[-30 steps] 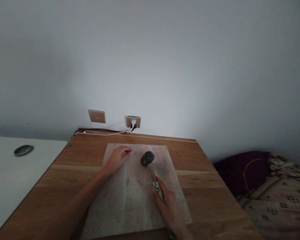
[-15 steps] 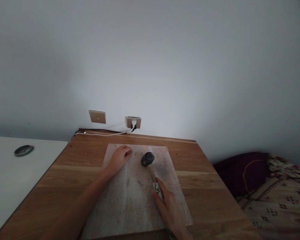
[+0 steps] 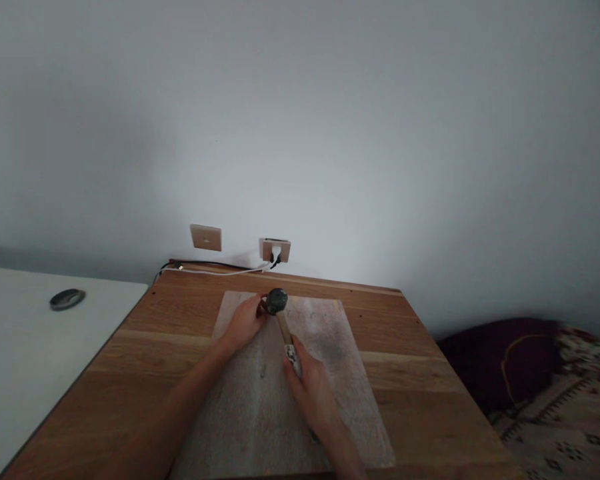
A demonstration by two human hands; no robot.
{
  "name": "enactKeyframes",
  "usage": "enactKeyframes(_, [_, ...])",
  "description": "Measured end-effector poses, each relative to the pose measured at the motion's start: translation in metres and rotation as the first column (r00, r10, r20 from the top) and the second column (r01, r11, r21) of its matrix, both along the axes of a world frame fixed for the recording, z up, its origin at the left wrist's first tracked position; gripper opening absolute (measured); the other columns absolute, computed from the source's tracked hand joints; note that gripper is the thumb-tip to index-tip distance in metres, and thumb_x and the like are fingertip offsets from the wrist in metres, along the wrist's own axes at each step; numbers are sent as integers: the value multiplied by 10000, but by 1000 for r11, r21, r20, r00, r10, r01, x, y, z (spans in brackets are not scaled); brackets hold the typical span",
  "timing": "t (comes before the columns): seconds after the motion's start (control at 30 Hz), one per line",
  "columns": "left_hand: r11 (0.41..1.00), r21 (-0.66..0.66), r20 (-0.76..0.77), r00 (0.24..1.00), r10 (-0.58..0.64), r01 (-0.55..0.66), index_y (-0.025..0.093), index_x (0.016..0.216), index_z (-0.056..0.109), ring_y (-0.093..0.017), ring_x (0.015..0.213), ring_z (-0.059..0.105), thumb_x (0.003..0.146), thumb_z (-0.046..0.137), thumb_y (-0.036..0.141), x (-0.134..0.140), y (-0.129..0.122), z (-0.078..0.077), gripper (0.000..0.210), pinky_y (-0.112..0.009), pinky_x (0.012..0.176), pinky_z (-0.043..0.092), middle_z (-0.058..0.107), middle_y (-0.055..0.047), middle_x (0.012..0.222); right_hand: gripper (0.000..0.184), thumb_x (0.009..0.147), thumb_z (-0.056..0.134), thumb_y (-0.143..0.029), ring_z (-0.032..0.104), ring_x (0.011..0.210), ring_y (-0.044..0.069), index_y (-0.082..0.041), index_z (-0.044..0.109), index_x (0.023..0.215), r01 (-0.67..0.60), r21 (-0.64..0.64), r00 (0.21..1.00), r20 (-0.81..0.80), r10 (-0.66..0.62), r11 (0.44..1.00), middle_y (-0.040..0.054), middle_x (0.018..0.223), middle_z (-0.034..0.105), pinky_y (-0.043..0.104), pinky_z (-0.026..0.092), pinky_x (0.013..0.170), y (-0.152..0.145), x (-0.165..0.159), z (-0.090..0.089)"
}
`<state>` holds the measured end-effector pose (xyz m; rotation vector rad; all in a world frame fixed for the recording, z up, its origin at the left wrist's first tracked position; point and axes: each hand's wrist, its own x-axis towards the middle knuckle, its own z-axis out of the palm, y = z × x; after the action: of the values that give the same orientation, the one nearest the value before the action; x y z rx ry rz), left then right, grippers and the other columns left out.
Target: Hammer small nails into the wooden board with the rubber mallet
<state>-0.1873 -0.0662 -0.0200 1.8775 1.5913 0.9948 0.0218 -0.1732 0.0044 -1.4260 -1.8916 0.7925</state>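
My right hand [image 3: 310,385] is wrapped round the patterned grip of a rubber mallet [image 3: 277,302] with a black head and a wooden shaft. The mallet's head is right beside the fingertips of my left hand [image 3: 246,321], partly covering them. Those fingers are curled together near the far edge of a worn, whitish board [image 3: 260,413]; whatever they pinch is too small or hidden to name. I cannot tell whether the mallet touches the fingers or something under it. The board lies flat beneath both hands.
The board rests on a wooden table [image 3: 395,380] against a wall. Behind are a socket with plugs [image 3: 276,252], a wall plate [image 3: 206,237] and cables [image 3: 215,271]. A dark oval dish [image 3: 67,299] sits on a white table [image 3: 20,360] at left. Patterned fabric [image 3: 575,427] and a purple cushion [image 3: 500,360] are at right.
The mallet has moved left and away from me, from the board's middle to beside my left fingertips. My left hand stays near the board's far edge, and the view has shifted slightly.
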Motion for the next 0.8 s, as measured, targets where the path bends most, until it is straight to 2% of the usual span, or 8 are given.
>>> enactKeyframes(0.1, [1000,-6,27,999,-21,21,190,1283,625,-246,895,720,778,611,73,-1,1,-1,518,-363,875,540,770,-62,958,525,1041,431,-361,748,1069,325,-108,569,1479,-18,-4,1000,24,18,1000,177,1191,772,451,582,920,0,-1,-1])
enactKeyframes(0.27, [999,-22,18,1000,-23,23,205,1286,622,-250,897,727,766,619,72,-1,1,0,537,-365,875,546,779,-58,969,520,1040,440,-359,763,1012,329,-103,577,1472,-5,11,999,31,5,1000,173,1135,787,444,593,868,-2,0,-4])
enactKeyframes(0.43, [999,-23,33,999,-36,36,208,1245,628,-251,898,734,815,600,97,-1,2,0,445,-356,871,548,783,-50,952,518,1047,475,-406,731,1147,313,-148,584,1483,38,36,999,-11,-38,999,167,1274,749,430,575,974,-3,0,-9])
enactKeyframes(0.5, [999,-32,23,999,-31,31,195,1244,625,-247,901,732,814,595,82,-2,2,1,445,-352,872,546,776,-53,945,513,1044,481,-389,739,1129,309,-138,588,1479,27,26,1000,-15,-26,999,164,1245,761,430,578,975,-3,0,-8])
enactKeyframes(0.6, [1000,-16,-33,999,-13,12,177,1228,620,-239,929,717,813,606,71,-3,-2,4,428,-351,873,545,752,-77,1034,502,1033,492,-368,757,1077,313,-128,607,1459,13,-13,1000,-17,-13,1000,162,1184,781,430,597,935,-3,4,-3])
enactKeyframes(0.67, [999,41,-140,990,11,-5,176,1189,632,-250,978,701,850,612,101,-3,-13,9,348,-363,889,539,722,-108,1128,507,1037,497,-407,752,1103,314,-142,617,1452,32,-30,998,-49,-33,999,163,1215,773,417,604,932,-6,11,-2])
enactKeyframes(0.73, [991,105,-296,954,-43,78,183,1136,654,-269,1020,683,890,611,131,1,-30,16,255,-378,904,529,704,-119,1142,536,1038,501,-461,743,1133,320,-140,622,1450,68,-37,994,-86,-71,997,170,1245,763,421,604,951,-11,21,-1])
enactKeyframes(0.8, [937,120,-448,860,-244,328,199,1086,671,-274,1032,674,897,632,126,10,-50,22,206,-377,910,520,714,-97,1078,560,1030,514,-495,732,1159,333,-137,631,1445,111,-36,988,-105,-114,993,169,1258,759,448,598,979,-17,32,-3])
